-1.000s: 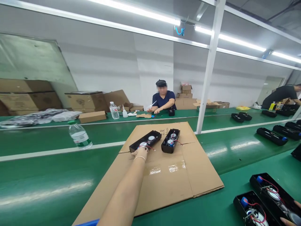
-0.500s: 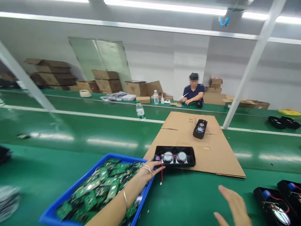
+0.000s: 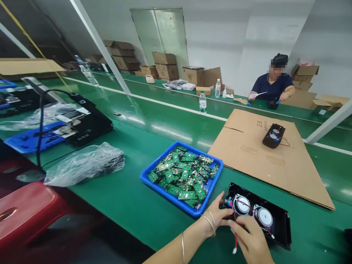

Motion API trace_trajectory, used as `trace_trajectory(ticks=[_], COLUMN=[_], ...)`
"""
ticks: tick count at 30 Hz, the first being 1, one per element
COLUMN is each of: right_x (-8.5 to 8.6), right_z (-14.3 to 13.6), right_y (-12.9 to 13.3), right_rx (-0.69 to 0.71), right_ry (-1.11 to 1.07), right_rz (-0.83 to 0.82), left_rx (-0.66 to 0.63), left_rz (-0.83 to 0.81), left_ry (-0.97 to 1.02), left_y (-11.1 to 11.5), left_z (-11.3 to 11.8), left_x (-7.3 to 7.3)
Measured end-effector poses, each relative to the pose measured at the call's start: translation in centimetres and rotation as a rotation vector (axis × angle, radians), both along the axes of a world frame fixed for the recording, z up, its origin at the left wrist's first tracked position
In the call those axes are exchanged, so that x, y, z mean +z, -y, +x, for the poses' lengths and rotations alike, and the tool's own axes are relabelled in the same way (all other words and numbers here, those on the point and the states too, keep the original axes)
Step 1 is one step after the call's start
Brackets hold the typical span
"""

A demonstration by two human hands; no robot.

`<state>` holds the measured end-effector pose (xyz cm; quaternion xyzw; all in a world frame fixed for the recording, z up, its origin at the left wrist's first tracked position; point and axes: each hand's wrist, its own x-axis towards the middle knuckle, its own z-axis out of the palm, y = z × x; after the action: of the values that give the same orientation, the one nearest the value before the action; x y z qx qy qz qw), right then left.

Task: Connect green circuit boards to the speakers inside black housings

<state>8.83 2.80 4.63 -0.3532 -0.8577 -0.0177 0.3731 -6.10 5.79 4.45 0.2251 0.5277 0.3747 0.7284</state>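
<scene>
A black speaker housing [image 3: 280, 223] with two round silver speakers [image 3: 264, 217] sits tilted before me, its open side up. My left hand [image 3: 218, 212] grips its left end, near a small blue part [image 3: 230, 202]. My right hand [image 3: 249, 233] is at the near edge, fingertips pinched at a red wire [image 3: 235, 238] that hangs over the side with a white plug at its end. Another red wire crosses the speakers. Left of the housing stands a blue tray [image 3: 176, 203] of green circuit boards [image 3: 185, 172].
A flat cardboard sheet [image 3: 247, 161] bears a second speaker housing [image 3: 274, 135]. A water bottle [image 3: 202, 102] stands behind the tray. Plastic bags [image 3: 85, 163] lie left, above a red stool [image 3: 30, 209]. Across the bench a person [image 3: 272, 84] works with their own hands.
The speaker housing has come off the cardboard's edge, nearer to me. My right hand has moved in from the right and closed at the wire. The view has swung left.
</scene>
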Motion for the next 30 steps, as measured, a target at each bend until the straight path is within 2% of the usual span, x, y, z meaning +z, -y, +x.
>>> trace_trajectory(ticks=[2, 4, 8, 10, 12, 15, 18, 21, 23, 26, 30], right_x=[0.7, 1.3, 1.2, 0.9, 0.8, 1.2, 2.0, 2.7, 3.2, 3.9, 4.7], right_z=[0.4, 0.5, -0.2, -0.6, -0.7, -0.7, -0.6, -0.8, -1.1, -1.9, -3.0], right_y=[-0.7, -1.5, -2.7, -3.1, -3.4, -3.6, -3.6, -3.5, -3.3, -2.8, -2.1], right_rx=[-0.03, -0.089, -0.274, -0.354, -0.398, -0.387, -0.393, -0.4, -0.361, -0.235, -0.044], right_ry=[-0.104, -0.274, -0.753, -0.9, -0.924, -0.791, -0.635, -0.56, -0.518, -0.457, -0.417], right_rz=[-0.123, -0.273, -0.541, -0.604, -0.653, -0.685, -0.671, -0.64, -0.61, -0.554, -0.511], left_rx=[-0.069, -0.086, 0.089, 0.127, 0.128, 0.111, 0.125, 0.163, 0.187, 0.195, 0.102], left_rz=[0.057, 0.13, 0.255, 0.277, 0.287, 0.289, 0.294, 0.302, 0.311, 0.325, 0.259], left_ry=[-0.085, -0.212, -0.503, -0.588, -0.635, -0.656, -0.637, -0.586, -0.518, -0.329, 0.024], left_y=[-0.4, -1.9, -7.0, -9.5, -11.3, -12.5, -12.4, -11.1, -9.4, -5.7, -0.9], left_z=[-2.9, -6.8, -15.1, -17.8, -19.1, -19.4, -19.8, -20.9, -21.0, -18.9, -12.9], left_x=[0.7, 1.6, 2.6, 2.5, 2.1, 1.7, 2.1, 3.1, 3.7, 3.9, 2.7])
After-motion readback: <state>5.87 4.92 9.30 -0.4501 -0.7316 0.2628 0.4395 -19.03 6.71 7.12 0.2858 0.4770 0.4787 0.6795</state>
